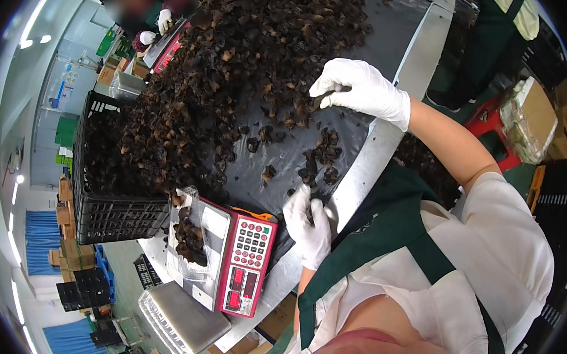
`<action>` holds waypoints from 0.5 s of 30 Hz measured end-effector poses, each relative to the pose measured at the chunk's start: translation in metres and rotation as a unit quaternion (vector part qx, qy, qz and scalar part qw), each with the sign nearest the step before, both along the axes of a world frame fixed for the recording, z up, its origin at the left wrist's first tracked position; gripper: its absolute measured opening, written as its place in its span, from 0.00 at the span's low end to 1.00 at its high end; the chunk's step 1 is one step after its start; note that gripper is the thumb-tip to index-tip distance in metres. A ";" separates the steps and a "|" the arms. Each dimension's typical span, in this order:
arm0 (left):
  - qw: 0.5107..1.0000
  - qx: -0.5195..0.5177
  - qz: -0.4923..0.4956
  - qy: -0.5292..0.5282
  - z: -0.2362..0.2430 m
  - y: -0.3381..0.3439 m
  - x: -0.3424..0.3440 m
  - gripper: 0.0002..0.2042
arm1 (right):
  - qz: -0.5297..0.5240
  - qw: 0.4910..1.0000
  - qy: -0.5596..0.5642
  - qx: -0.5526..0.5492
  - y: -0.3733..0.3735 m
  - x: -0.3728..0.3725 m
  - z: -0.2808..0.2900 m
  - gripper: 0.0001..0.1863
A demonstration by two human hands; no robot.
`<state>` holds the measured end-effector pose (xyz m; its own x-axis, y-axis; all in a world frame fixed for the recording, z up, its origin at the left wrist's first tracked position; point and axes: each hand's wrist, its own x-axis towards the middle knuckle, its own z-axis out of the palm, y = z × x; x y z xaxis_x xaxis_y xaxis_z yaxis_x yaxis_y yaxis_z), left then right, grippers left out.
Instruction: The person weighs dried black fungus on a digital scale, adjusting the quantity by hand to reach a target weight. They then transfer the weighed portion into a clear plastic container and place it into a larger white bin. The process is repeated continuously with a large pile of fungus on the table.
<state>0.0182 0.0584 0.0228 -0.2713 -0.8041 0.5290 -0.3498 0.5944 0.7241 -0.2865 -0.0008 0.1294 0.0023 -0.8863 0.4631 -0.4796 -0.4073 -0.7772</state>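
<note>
A large heap of dried black fungus (240, 49) covers much of the dark plastic sheet (386, 26) on the table. My right hand (362, 90), in a white glove, is at the heap's near right edge. Its thumb and fingers curl into a pinch, and a dark bit of fungus shows at the fingertips. My left hand (307, 228), also gloved, rests low by the table edge beside a small loose cluster of fungus (324, 153). Its thumb and fingers are bent but apart. Left of it stands a red and white scale (250, 247), bearing a clear plastic box (217, 238) with fungus inside.
A black crate (123, 215) full of fungus stands left of the scale. Stacked clear trays (178, 321) lie below it. The metal table edge (424, 49) runs along my side. Another person's gloved hands (165, 19) work at a far scale. A red stool (491, 126) stands at right.
</note>
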 end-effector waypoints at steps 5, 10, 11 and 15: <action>0.983 0.141 -0.098 0.068 0.066 -0.033 -0.034 0.15 | 0.065 0.994 0.075 -0.048 0.033 0.025 -0.005 0.10; 0.958 0.246 -0.143 0.035 0.055 -0.030 -0.045 0.05 | 0.091 0.974 0.180 -0.103 0.062 0.039 -0.029 0.07; 0.959 0.243 -0.149 0.001 0.058 -0.027 -0.043 0.05 | 0.085 0.970 0.206 -0.097 0.069 0.041 -0.030 0.07; 0.936 0.271 -0.213 -0.070 0.060 -0.018 -0.038 0.03 | 0.102 0.960 0.251 -0.075 0.090 0.039 -0.043 0.09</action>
<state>-0.0202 0.0400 0.0826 -0.6645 -0.7472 0.0099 -0.2783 0.2598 0.9247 -0.2471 0.0888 0.0866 0.4241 -0.7677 0.4804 -0.6771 -0.6210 -0.3947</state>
